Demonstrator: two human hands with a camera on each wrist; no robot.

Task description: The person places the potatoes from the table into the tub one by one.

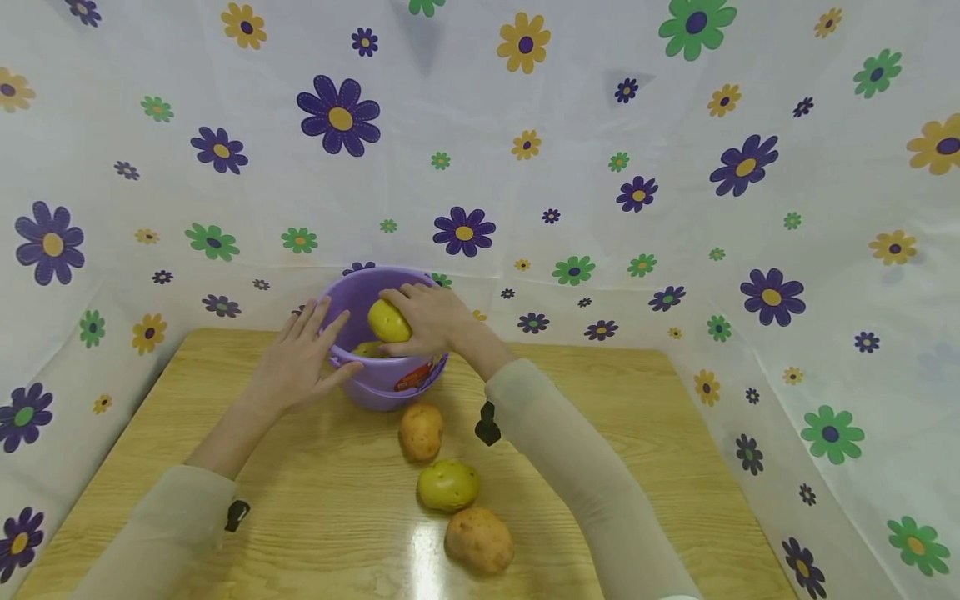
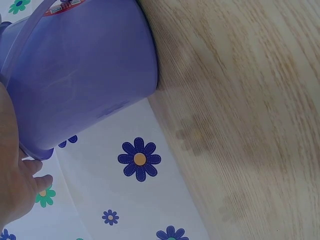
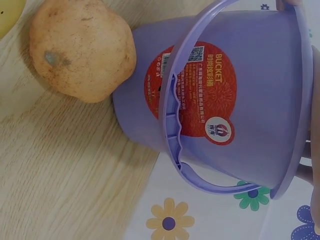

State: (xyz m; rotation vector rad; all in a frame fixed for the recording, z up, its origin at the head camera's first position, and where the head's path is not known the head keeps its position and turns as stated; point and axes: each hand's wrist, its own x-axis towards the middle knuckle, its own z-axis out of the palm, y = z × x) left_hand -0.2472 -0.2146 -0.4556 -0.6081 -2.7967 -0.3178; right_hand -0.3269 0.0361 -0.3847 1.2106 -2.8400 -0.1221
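A purple bucket (image 1: pixel 363 387) with a red label stands on the table. Its handle hangs down at the front, as the right wrist view shows. My right hand (image 1: pixel 429 318) grips a yellow potato (image 1: pixel 389 321) at the bucket's mouth, its fingers over the top of the potato. Another yellow potato (image 1: pixel 367 349) lies lower inside, partly hidden by the front rim. My left hand (image 1: pixel 300 358) touches the bucket's left rim with spread, fairly straight fingers. Just in front of the bucket lies a brown potato (image 1: pixel 422 432).
Nearer on the wooden table (image 1: pixel 315 500) lie a yellow-green potato (image 1: pixel 448 486) and a larger brown potato (image 1: pixel 480 541), in a slanting row with the first brown one. A white cloth (image 1: pixel 420 192) printed with flowers hangs behind the table and along both sides.
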